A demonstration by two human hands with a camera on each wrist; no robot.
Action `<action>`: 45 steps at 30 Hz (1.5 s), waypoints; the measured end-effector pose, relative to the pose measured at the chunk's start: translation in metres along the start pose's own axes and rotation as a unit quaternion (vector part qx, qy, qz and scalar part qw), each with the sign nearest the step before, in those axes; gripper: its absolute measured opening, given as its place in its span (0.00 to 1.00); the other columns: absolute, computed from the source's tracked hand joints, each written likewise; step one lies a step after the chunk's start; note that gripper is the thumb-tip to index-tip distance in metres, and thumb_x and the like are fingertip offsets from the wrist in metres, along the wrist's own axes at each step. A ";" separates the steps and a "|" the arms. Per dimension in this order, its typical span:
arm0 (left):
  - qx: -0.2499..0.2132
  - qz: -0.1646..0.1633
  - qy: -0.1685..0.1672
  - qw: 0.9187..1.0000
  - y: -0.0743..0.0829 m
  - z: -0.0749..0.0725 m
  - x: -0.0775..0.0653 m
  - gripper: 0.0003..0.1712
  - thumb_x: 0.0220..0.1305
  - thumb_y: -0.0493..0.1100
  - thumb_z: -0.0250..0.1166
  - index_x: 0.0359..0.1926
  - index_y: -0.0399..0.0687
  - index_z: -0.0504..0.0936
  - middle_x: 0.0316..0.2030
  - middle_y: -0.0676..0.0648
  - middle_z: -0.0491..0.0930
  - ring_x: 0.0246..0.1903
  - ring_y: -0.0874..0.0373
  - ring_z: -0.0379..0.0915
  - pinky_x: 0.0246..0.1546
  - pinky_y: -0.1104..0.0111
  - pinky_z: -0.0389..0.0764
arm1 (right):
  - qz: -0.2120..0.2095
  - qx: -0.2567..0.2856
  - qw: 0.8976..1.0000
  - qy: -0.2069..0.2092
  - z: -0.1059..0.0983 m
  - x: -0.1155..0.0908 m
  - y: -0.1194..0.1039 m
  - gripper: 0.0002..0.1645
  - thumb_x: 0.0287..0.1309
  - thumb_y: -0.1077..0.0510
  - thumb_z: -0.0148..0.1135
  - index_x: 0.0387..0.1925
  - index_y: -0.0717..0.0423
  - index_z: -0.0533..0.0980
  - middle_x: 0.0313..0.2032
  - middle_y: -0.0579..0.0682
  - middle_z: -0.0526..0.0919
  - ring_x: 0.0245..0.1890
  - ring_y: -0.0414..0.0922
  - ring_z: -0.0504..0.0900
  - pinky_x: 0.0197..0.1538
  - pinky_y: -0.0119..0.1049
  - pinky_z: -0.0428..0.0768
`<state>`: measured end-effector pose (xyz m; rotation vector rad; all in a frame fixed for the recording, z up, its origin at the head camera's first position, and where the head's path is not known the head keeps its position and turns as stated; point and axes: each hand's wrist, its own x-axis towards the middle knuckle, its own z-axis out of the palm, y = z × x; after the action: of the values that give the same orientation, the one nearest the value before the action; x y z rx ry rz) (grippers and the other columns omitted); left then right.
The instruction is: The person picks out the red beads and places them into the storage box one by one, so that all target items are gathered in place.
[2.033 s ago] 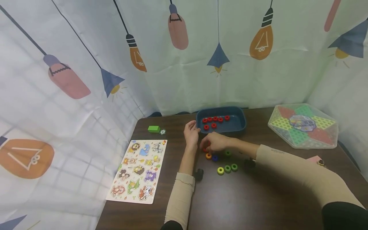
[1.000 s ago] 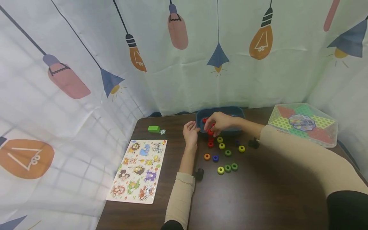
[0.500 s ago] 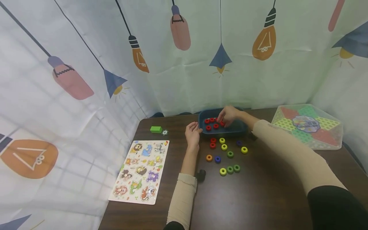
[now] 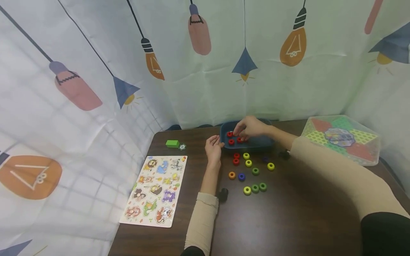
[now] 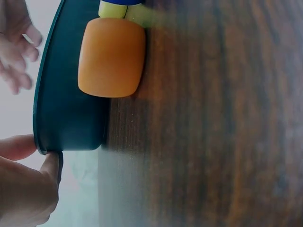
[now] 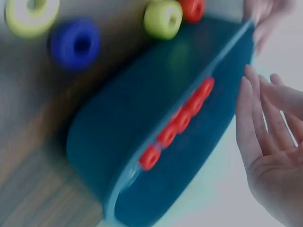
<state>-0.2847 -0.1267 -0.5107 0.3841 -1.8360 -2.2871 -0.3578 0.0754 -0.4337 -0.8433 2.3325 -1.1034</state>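
Note:
A dark blue tray (image 4: 263, 143) at the table's back holds several red ring beads (image 4: 231, 142), some lined up in a row in the right wrist view. With thumb and finger, my left hand (image 4: 213, 151) pinches the tray's left end. Over the tray hovers my right hand (image 4: 251, 127), its fingers loosely extended and nothing visible in them; it hides some beads. In front of the tray lie two red beads (image 4: 236, 161), an orange bead (image 4: 232, 175), a blue bead (image 4: 241, 176), and several yellow beads (image 4: 247, 190) and green beads (image 4: 255, 188).
An animal puzzle board (image 4: 153, 192) lies on the left of the table, with a green block (image 4: 172, 143) and a small round chip (image 4: 182, 147) behind it. A clear hexagonal box (image 4: 344, 138) sits at the back right, near the patterned curtain (image 4: 205, 92).
My right hand picked up a red bead from the table, carried it into the tray and let it go. It then shifted slightly left over the tray. The left hand stayed at the tray's end.

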 end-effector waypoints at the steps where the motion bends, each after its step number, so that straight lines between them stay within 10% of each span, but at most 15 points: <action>1: 0.004 0.002 0.005 1.000 0.001 0.000 0.000 0.31 0.59 0.23 0.60 0.64 0.35 0.66 0.61 0.38 0.72 0.64 0.50 0.68 0.62 0.65 0.72 | -0.012 -0.005 1.000 -0.008 0.006 -0.003 -0.006 0.14 0.60 0.70 0.60 0.45 0.58 0.83 0.43 0.58 0.86 0.35 0.55 0.87 0.38 0.48 0.86; 13: 0.011 0.008 0.009 1.000 0.001 -0.001 -0.003 0.29 0.59 0.23 0.59 0.62 0.33 0.67 0.61 0.36 0.72 0.64 0.48 0.68 0.62 0.63 0.72 | -0.126 -0.154 0.978 -0.065 0.081 -0.025 -0.020 0.16 0.54 0.67 0.65 0.45 0.52 0.84 0.37 0.49 0.87 0.23 0.37 0.81 0.31 0.32 0.81; 19: -0.002 -0.004 -0.019 1.000 0.010 -0.002 -0.006 0.31 0.60 0.22 0.58 0.65 0.30 0.64 0.63 0.33 0.68 0.66 0.44 0.65 0.64 0.60 0.70 | -0.119 -0.187 0.974 -0.052 0.099 -0.027 0.000 0.17 0.50 0.66 0.66 0.44 0.52 0.84 0.30 0.42 0.84 0.25 0.34 0.76 0.30 0.31 0.78; 32: 0.003 0.007 0.003 1.000 -0.001 0.001 0.001 0.29 0.60 0.23 0.59 0.63 0.34 0.67 0.62 0.36 0.71 0.65 0.48 0.67 0.63 0.63 0.71 | -0.011 -0.106 0.994 -0.028 0.098 -0.034 0.009 0.18 0.56 0.69 0.62 0.47 0.52 0.83 0.32 0.50 0.84 0.20 0.42 0.84 0.20 0.32 0.82; 45: 0.012 0.001 0.002 1.000 -0.003 -0.001 0.001 0.30 0.60 0.23 0.60 0.64 0.35 0.66 0.61 0.39 0.72 0.64 0.51 0.68 0.62 0.65 0.72 | -0.053 -0.075 0.993 -0.070 0.073 -0.035 -0.011 0.18 0.52 0.64 0.70 0.46 0.50 0.83 0.39 0.44 0.86 0.29 0.39 0.85 0.33 0.36 0.85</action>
<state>-0.2856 -0.1273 -0.5138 0.3890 -1.8624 -2.2640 -0.2848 0.0548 -0.4642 -1.0742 2.2986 -0.8859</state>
